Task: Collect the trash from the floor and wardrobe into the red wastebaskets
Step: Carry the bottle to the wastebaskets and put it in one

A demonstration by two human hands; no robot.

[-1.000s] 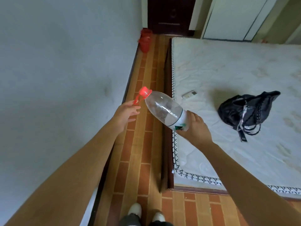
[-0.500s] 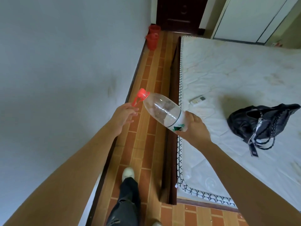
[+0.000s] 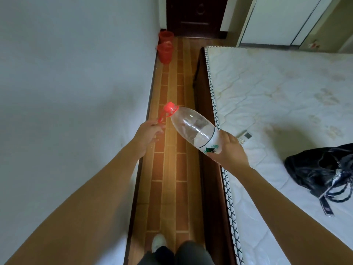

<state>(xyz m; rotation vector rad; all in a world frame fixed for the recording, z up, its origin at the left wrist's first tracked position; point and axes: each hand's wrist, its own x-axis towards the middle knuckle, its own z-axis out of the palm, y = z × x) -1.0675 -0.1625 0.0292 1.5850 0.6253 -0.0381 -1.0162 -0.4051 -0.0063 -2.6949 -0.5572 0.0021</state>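
A bare mattress (image 3: 277,96) fills the right side with a black bag (image 3: 322,169) lying on it, and a strip of floor (image 3: 172,169) runs between it and the wall toward two red wastebaskets (image 3: 165,48) standing one behind the other, well ahead near the dark door (image 3: 194,14). An empty clear bottle (image 3: 193,127) is carried tilted over that strip, the right hand (image 3: 231,152) wrapped around its labelled base while the left hand (image 3: 147,131) pinches the red strap hanging from the cap (image 3: 170,107). So one piece of trash seems collected but not yet dropped in, and the walk to the baskets remains; whether more trash lies elsewhere cannot be told
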